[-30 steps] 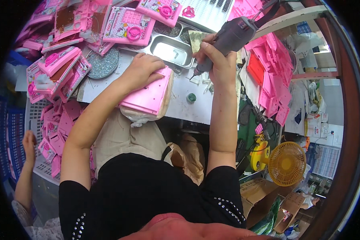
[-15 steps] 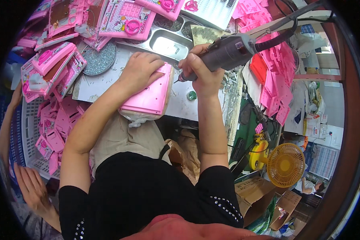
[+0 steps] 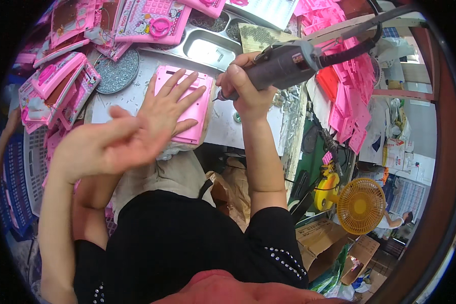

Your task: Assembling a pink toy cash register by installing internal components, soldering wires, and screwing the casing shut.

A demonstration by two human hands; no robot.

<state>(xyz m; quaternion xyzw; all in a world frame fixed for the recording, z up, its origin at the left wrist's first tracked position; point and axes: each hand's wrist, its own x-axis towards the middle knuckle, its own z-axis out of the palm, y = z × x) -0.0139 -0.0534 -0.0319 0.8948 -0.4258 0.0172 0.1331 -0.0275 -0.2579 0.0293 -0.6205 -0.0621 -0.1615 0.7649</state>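
A pink plastic panel (image 3: 185,104) is seen lying flat on the white worktop (image 3: 223,133), a little above the middle of the frame. It is pressed down by the left hand (image 3: 168,109), whose fingers (image 3: 181,83) are spread flat across it, so nothing is gripped. Just to the right of the panel, a grey electric screwdriver (image 3: 281,65) is held in the right hand (image 3: 247,88), which is wrapped tightly around its body; the tip is pointed left, just beside the panel's right edge. A black cable (image 3: 362,43) is led from the tool toward the upper right. Another person's open hand (image 3: 106,147) is seen blurred at left of centre, overlapping the left forearm. A metal tray (image 3: 207,48) is set above the panel, and pink toy pieces (image 3: 61,83) are piled in the upper left. A yellow fan (image 3: 361,205) is seen at lower right.
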